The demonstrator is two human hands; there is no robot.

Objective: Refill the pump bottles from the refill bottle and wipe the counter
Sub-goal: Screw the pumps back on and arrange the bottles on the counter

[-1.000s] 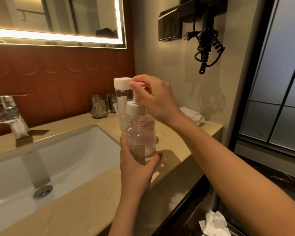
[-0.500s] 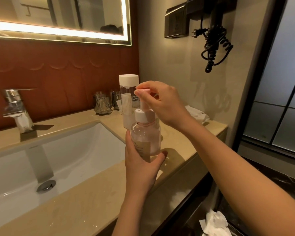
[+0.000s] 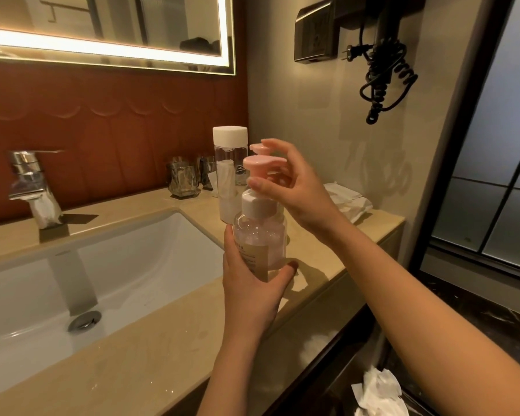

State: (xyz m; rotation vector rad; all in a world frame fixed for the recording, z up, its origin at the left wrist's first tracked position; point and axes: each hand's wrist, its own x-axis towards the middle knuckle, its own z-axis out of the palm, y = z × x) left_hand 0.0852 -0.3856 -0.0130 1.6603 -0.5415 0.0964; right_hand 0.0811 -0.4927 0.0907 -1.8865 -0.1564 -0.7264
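A clear pump bottle [image 3: 260, 244] with pinkish liquid and a beige label is held just above the counter [image 3: 150, 355], right of the sink. My left hand [image 3: 249, 289] grips its lower body from the near side. The pink pump head [image 3: 256, 162] and its white collar sit on the bottle's neck. My right hand [image 3: 294, 187] pinches the pump's stem between thumb and curled fingers, index finger raised. A second pink pump top [image 3: 258, 147] shows just behind; its bottle is hidden. The refill bottle [image 3: 229, 163], clear with a white cap, stands upright behind them.
The white sink basin [image 3: 72, 280] and chrome faucet [image 3: 32, 187] lie to the left. Two glass tumblers [image 3: 183, 180] stand by the red wall. Folded white cloths [image 3: 347, 201] lie at the counter's far right corner. A crumpled tissue [image 3: 379, 391] lies below the counter edge. A hair dryer [image 3: 385, 70] hangs on the wall.
The pump head has come down into the bottle and now sits on its neck. My right hand slid from the pump's top to its stem. My left hand kept its grip.
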